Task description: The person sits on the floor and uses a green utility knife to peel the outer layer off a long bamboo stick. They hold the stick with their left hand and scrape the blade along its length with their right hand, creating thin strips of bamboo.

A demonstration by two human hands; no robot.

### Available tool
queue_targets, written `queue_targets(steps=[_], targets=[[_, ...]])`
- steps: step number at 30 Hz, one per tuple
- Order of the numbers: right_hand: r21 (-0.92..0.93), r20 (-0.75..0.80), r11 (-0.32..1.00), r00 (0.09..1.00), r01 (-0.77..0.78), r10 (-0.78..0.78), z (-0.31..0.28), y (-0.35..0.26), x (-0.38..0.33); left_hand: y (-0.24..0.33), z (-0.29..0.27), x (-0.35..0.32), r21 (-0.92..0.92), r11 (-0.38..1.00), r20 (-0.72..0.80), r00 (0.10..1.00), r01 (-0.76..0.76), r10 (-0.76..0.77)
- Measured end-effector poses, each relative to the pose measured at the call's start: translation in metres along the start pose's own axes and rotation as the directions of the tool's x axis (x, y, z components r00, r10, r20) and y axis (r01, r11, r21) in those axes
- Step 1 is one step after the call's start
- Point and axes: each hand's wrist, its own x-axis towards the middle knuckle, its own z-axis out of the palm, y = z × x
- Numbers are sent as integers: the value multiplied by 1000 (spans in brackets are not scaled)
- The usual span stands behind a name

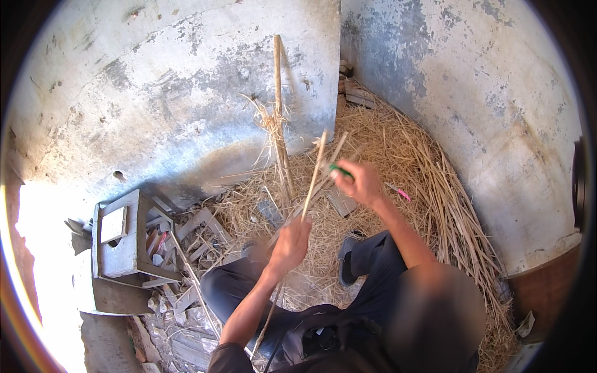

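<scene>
My left hand (290, 245) is closed around a long, thin bamboo strip (315, 171) in front of my legs. The strip's upper end slants up and away, and a thinner length hangs below my fist. To the right, my right hand (360, 183) is closed on a small tool with a green handle (339, 170). Its far end is blurred beside the strip, and I cannot make out a blade. Another pale strip (337, 151) lies slanted just behind the tool. An upright bamboo pole (277, 74) leans on the wall, with curled shavings (272, 121) caught around it.
Straw-like shavings (385, 133) cover the floor, with long strips (463, 224) heaped along the right wall. At left, a worn wooden box (127, 248) stands among broken wood and rubble (186, 295). A pink object (399, 191) lies right of my right hand.
</scene>
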Motion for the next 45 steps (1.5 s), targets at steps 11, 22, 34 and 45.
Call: queue_targets(steps=[11,22,34,45], targets=[[-50,-254,976,948,-213,194,-35,31,0,8,1,-2,-113,981,129,981,158,-144],[-3,112,984,978,180,-178,11,-42,-14,-8,-7,9,-153,983,-24,994,99,-104],[-33,77,974,972,223,-220,13,-47,-15,-8,-5,5,-8,995,-66,993,-98,98],[-66,32,969,971,238,-236,14,-48,-14,1,-6,5,-45,999,-53,999,-11,9]])
